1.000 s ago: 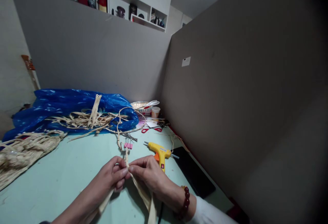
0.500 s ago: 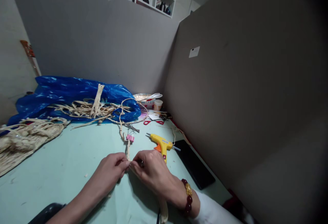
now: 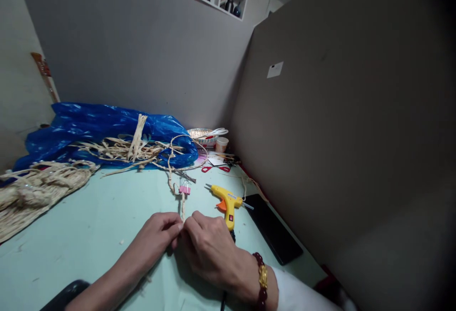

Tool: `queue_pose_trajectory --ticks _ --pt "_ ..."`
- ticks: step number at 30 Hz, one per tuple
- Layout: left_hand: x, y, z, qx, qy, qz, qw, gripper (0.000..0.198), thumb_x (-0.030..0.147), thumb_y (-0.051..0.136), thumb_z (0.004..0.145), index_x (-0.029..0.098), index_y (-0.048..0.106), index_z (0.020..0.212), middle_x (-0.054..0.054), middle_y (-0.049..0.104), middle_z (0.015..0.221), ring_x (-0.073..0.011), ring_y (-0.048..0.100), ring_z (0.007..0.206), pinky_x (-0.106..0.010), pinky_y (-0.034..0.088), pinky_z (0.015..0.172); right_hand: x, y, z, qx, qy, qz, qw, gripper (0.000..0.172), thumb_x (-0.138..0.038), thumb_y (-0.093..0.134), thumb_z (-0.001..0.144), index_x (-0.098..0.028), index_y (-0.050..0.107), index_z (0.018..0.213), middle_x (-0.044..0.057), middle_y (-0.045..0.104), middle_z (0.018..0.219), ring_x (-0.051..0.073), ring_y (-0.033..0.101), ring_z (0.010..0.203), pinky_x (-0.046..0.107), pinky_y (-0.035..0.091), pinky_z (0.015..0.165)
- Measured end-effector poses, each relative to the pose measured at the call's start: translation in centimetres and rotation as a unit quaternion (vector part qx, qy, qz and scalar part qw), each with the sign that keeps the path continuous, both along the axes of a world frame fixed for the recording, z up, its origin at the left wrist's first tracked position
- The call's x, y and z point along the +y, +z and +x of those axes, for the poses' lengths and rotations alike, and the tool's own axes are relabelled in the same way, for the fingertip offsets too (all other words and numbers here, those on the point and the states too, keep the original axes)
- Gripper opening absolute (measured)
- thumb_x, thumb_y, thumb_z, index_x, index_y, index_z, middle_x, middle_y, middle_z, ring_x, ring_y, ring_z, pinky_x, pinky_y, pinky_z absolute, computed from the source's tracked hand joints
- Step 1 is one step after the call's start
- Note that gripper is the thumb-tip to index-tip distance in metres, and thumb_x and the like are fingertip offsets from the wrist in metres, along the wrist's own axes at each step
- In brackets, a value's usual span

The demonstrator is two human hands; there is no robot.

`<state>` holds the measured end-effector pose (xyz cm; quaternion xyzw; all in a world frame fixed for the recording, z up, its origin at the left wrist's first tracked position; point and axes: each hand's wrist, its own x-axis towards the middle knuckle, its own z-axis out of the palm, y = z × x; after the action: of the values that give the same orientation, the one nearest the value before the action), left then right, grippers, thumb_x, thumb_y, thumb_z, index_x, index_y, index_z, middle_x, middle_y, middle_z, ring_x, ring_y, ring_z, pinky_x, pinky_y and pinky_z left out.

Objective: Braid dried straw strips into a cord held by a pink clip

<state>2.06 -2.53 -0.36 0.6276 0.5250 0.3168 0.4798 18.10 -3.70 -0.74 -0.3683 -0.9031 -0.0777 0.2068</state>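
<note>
A thin pale braided cord point(image 3: 183, 205) runs toward me from a pink binder clip point(image 3: 185, 190), which grips it on the table. My left hand point(image 3: 162, 231) pinches the near end of the cord between thumb and forefinger. Right against it, my right hand point(image 3: 210, 244) is closed over the same end, its fingertips mostly hidden behind the knuckles. Beyond the clip the cord continues in a loose curve toward a heap of pale dried fibre strips point(image 3: 117, 149). A yellow glue gun point(image 3: 227, 202) with an orange trigger lies just right of the clip.
A blue plastic bag point(image 3: 89, 121) lies behind the strips. On the left is a woven fibre piece point(image 3: 46, 190). Red-handled scissors point(image 3: 215, 169), a paper cup point(image 3: 221, 145) and a basket point(image 3: 201, 134) stand near the corner. A black flat device point(image 3: 274, 230) lies by the right partition point(image 3: 338, 135).
My right hand has turned knuckles-up and closed in over the cord's end. A pale strip that hung below my right wrist is no longer visible. The whole view has shifted slightly.
</note>
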Motion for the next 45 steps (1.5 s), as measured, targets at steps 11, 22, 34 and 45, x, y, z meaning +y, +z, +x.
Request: queue_pose_trajectory --ticks 11,22,34,45 --pt "0.4 -1.4 -0.2 -0.143 0.015 -0.120 0.982 0.037 0.054 0.058 0.067 0.021 0.043 0.059 0.013 0.021 0.041 -0.0053 0.016 0.037 -0.023 0.008 0.040 -0.8 0.5 -0.1 -0.063 0.069 0.136 0.986 0.015 -0.005 0.040 0.087 -0.014 0.052 0.085 0.005 0.053 0.075 0.018 0.046 0.061 0.031 0.027 0.049" --pt "0.0 1.1 -0.3 -0.005 0.009 0.007 1.000 0.028 0.042 0.054 0.069 0.017 0.054 0.057 0.004 0.047 0.054 -0.0125 0.040 0.057 -0.024 0.030 0.056 0.6 2.4 0.8 0.246 0.019 -0.267 0.932 0.038 -0.029 0.038 0.096 -0.014 0.066 0.076 0.002 0.063 0.067 0.010 0.050 0.058 0.022 0.035 0.055" --pt "-0.3 0.5 -0.3 0.109 -0.025 0.105 0.988 0.021 0.031 0.041 0.080 0.021 0.051 0.064 -0.001 0.061 0.069 -0.0174 0.053 0.069 -0.026 0.038 0.064 1.8 1.9 0.9 0.253 0.075 -0.461 0.847 0.033 -0.044 0.050 0.091 -0.015 0.058 0.077 -0.001 0.055 0.070 0.010 0.046 0.062 0.020 0.034 0.057" --pt "-0.9 1.4 -0.7 0.194 -0.083 0.108 0.972 0.032 0.026 0.033 0.086 0.021 0.058 0.067 -0.001 0.063 0.060 -0.0183 0.058 0.067 -0.027 0.037 0.067 2.2 1.1 0.6 0.306 0.040 -0.476 0.823 0.031 -0.030 0.055 0.086 -0.013 0.061 0.061 -0.003 0.050 0.052 0.007 0.036 0.051 0.020 0.027 0.051"
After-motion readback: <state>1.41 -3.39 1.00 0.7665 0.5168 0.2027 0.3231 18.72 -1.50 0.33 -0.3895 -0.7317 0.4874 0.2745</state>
